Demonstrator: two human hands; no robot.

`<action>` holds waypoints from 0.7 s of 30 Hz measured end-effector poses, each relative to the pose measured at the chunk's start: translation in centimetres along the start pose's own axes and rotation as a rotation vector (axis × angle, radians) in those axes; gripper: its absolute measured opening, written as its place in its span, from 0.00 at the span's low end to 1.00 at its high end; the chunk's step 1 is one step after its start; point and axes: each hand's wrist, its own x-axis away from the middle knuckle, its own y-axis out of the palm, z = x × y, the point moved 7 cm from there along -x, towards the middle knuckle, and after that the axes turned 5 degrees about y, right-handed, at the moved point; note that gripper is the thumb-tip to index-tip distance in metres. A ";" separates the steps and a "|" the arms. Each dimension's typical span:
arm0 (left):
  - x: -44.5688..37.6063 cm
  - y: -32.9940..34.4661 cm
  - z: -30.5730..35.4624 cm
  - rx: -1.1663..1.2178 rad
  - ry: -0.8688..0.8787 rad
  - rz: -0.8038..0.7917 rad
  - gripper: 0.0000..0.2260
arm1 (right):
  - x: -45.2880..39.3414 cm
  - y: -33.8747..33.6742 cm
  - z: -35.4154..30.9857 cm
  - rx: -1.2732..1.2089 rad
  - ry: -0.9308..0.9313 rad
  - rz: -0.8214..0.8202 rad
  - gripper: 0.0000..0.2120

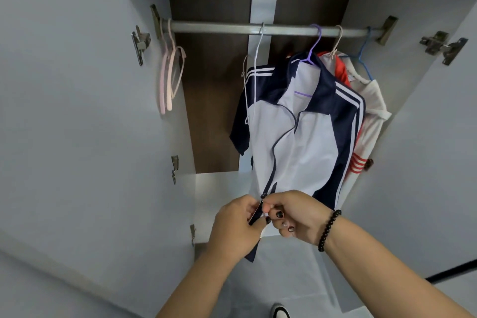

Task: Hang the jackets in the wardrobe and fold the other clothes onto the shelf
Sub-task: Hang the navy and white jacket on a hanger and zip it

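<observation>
The white and navy jacket (304, 134) hangs on a purple hanger (313, 49) from the metal rail (219, 28) inside the open wardrobe (214, 100), its front partly unzipped and its collar spread; white stripes run along each shoulder, and no brand name or lettering can be read on it. Both hands meet at the bottom of the zip: the left hand (238, 227) pinches the navy lower hem edge with fingers curled, and the right hand (296, 214), fingers curled and nails painted dark, pinches the zip end just beside it; a black bead bracelet (328, 230) circles the right wrist. Behind the jacket, to its right, a white and red garment (371, 116) hangs from a pale hanger and a blue hanger (362, 57) sits beside it; a small label near its neck is too blurred to read. A bare white hanger (254, 70) hangs just left of the jacket; two pink hangers (170, 72) hang at the far left end of the rail. A white shelf (222, 183) lies below the hanging space.
</observation>
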 end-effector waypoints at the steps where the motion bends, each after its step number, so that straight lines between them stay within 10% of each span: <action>1: -0.6 0.3 0.1 0.010 -0.006 0.016 0.09 | 0.0 -0.4 -0.2 -0.017 0.001 0.009 0.13; 12: -5.2 2.0 -6.6 -0.134 -0.273 -0.070 0.13 | -5.0 -6.6 -2.6 -0.408 0.123 0.035 0.16; 21: -10.3 2.5 -8.8 -0.163 -0.402 -0.043 0.09 | -9.7 -11.6 -10.6 0.162 -0.153 0.218 0.09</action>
